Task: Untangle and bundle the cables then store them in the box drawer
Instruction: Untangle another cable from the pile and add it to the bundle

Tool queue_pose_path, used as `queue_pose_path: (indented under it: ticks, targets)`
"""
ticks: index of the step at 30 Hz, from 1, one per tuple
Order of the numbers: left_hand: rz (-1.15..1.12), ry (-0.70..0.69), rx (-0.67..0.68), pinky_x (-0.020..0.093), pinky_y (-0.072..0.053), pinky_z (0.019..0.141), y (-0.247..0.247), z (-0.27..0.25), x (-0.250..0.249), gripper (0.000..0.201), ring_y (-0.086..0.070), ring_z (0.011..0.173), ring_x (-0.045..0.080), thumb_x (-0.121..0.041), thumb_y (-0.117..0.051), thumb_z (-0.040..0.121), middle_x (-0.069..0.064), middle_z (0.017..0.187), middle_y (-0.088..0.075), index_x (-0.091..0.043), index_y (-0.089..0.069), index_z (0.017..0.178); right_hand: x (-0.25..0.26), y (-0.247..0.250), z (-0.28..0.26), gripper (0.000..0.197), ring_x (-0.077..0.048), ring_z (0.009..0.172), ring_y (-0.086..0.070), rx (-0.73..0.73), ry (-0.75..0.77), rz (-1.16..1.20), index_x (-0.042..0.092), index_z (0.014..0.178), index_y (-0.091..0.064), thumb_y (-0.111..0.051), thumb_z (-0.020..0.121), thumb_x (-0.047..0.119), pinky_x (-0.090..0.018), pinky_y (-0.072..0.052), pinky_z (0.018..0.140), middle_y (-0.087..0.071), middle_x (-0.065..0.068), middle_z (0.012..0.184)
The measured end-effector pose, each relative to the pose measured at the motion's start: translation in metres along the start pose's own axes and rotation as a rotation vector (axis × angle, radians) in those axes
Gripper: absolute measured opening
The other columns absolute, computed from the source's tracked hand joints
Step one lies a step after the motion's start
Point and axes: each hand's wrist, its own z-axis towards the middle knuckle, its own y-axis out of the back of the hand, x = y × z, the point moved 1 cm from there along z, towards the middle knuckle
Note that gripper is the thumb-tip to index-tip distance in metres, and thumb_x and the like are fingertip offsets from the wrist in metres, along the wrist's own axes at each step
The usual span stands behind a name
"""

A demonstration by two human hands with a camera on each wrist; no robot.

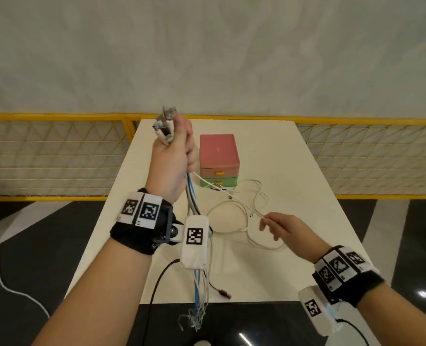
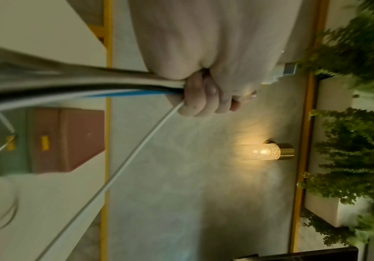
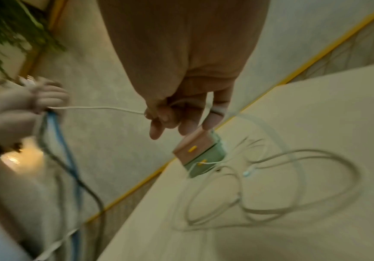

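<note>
My left hand (image 1: 173, 156) is raised above the table and grips a bundle of cables (image 1: 191, 196), blue, white, grey and black, with the plug ends (image 1: 165, 126) sticking up out of the fist (image 2: 206, 98). The bundle hangs down past the table's front edge. One thin white cable (image 1: 228, 196) runs taut from that fist to my right hand (image 1: 284, 227), which pinches it between thumb and fingers (image 3: 159, 114). Loose white cable loops (image 1: 234, 218) lie on the table. The small drawer box (image 1: 219, 158), pink above green with yellow handles, stands behind them with both drawers closed.
The white table (image 1: 294, 171) sits against a yellow mesh railing (image 1: 57, 156). A black cable with a plug (image 1: 223, 292) lies near the table's front edge. A white cord (image 1: 7, 283) trails on the dark floor at left. A lit wall lamp (image 2: 264, 151) and plants (image 2: 360, 123) are beyond.
</note>
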Motion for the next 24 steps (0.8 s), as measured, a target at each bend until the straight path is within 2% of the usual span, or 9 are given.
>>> queue_pose_path:
  ticks: [3,7,9,11,13,16,19,21,24]
  targets:
    - [0.125,-0.064,-0.002,0.019,-0.017,0.037,0.008,-0.001,-0.008,0.027,-0.019,0.039,0.006,-0.033,-0.052,0.1,-0.011,0.048,-0.026,-0.019,-0.06,0.077,-0.012,0.023,0.004,0.025,-0.004,0.057,-0.051,-0.082,-0.049,-0.075,0.03,0.077,-0.059,-0.045,0.098,0.032,-0.025,-0.042,0.064,-0.055,0.009,0.065]
    - [0.38,-0.013,0.168,0.017,-0.022,0.04,-0.009,-0.014,-0.01,0.028,-0.022,0.041,0.006,-0.03,-0.055,0.098,-0.011,0.048,-0.03,-0.008,-0.071,0.106,0.03,0.054,0.016,0.023,-0.007,0.044,-0.035,-0.183,0.086,-0.173,0.03,0.085,-0.065,-0.047,0.096,0.037,-0.016,-0.03,0.047,-0.053,-0.002,0.057]
    - [0.595,0.027,0.31,0.015,-0.028,0.043,-0.027,-0.023,-0.006,0.027,-0.029,0.04,0.004,-0.035,-0.051,0.099,-0.009,0.048,-0.037,-0.02,-0.071,0.091,0.062,0.066,0.022,0.022,-0.008,0.046,-0.038,-0.207,0.191,-0.264,0.03,0.087,-0.066,-0.047,0.095,0.037,-0.016,-0.031,0.048,-0.055,-0.005,0.059]
    - [0.811,0.053,0.429,0.017,-0.036,0.048,-0.041,-0.029,-0.001,0.035,-0.046,0.045,0.007,-0.034,-0.048,0.101,-0.005,0.047,-0.055,-0.022,-0.062,0.071,0.093,0.076,0.026,0.021,-0.005,0.052,-0.042,-0.237,0.294,-0.317,0.029,0.086,-0.065,-0.048,0.095,0.037,-0.014,-0.032,0.051,-0.051,0.005,0.057]
    - [0.861,0.084,0.481,0.016,-0.043,0.057,-0.046,-0.03,0.002,0.029,-0.06,0.061,0.014,-0.022,-0.049,0.101,0.0,0.054,-0.065,-0.02,-0.065,0.077,0.115,0.086,0.027,0.019,0.005,0.06,-0.049,-0.275,0.381,-0.376,0.026,0.088,-0.065,-0.049,0.096,0.031,-0.009,-0.033,0.055,-0.052,0.018,0.062]
    - [0.751,0.044,0.239,0.01,-0.042,0.051,-0.038,-0.022,-0.005,0.022,-0.057,0.057,0.004,0.002,-0.049,0.095,-0.003,0.07,-0.061,-0.008,-0.065,0.084,0.113,0.1,0.027,0.023,0.003,0.052,-0.047,-0.262,0.352,-0.32,0.022,0.089,-0.063,-0.043,0.099,0.025,-0.009,-0.034,0.052,-0.051,0.023,0.053]
    - [0.539,-0.073,-0.108,0.007,-0.035,0.042,-0.019,-0.015,-0.017,0.024,-0.051,0.041,-0.002,-0.004,-0.045,0.099,0.003,0.08,-0.059,-0.017,-0.059,0.084,0.082,0.103,0.025,0.027,-0.01,0.043,-0.032,-0.232,0.216,-0.263,0.026,0.086,-0.062,-0.039,0.1,0.03,-0.017,-0.028,0.045,-0.037,0.008,0.047]
    - [0.595,-0.092,-0.153,0.005,-0.033,0.041,-0.015,-0.013,-0.019,0.019,-0.051,0.037,-0.001,-0.007,-0.045,0.1,0.01,0.083,-0.065,-0.014,-0.061,0.092,0.067,0.099,0.026,0.028,-0.009,0.046,-0.032,-0.173,0.158,-0.315,0.028,0.086,-0.061,-0.038,0.1,0.033,-0.018,-0.03,0.047,-0.036,0.007,0.052]
    - [0.665,-0.081,-0.002,-0.001,-0.039,0.057,-0.025,-0.017,-0.014,0.035,-0.063,0.06,-0.011,-0.004,-0.048,0.099,0.002,0.094,-0.071,-0.022,-0.055,0.128,0.069,0.092,0.03,0.026,0.001,0.056,-0.045,-0.124,0.17,-0.426,0.026,0.09,-0.061,-0.037,0.1,0.034,-0.018,-0.033,0.056,-0.051,0.012,0.065]
